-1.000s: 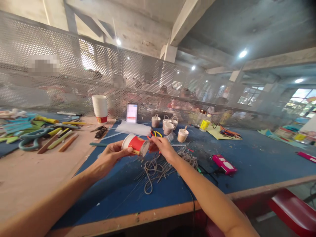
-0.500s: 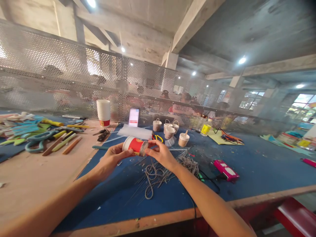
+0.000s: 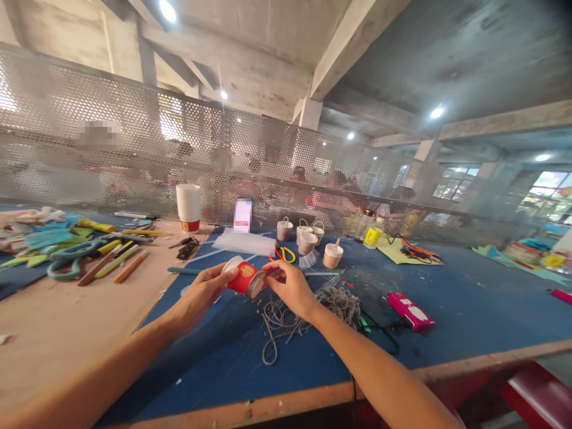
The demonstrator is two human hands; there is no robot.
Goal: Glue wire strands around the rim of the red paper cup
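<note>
In the head view, my left hand (image 3: 210,289) is closed around a red and white paper cup (image 3: 243,276), tilted on its side above the table. The cup's right end carries a band of grey cord (image 3: 256,285). My right hand (image 3: 288,286) is beside that end, thumb and fingertips pinched together at the cord; the fine detail between them is blurred. Below the hands lies a tangled pile of grey cord (image 3: 342,302) with thin wire-like strands and a loose loop.
Small cord-wrapped cups (image 3: 307,242), scissors (image 3: 286,254), a plastic sheet (image 3: 245,242) and a phone (image 3: 242,215) stand or lie behind the hands. Stacked paper cups (image 3: 188,207) and tools (image 3: 107,256) are left. A magenta device (image 3: 411,311) with a cable sits right.
The cup has tipped so its right end points lower. My right fingers have shifted slightly off the cup's end, and my left grip has moved nearer the white end.
</note>
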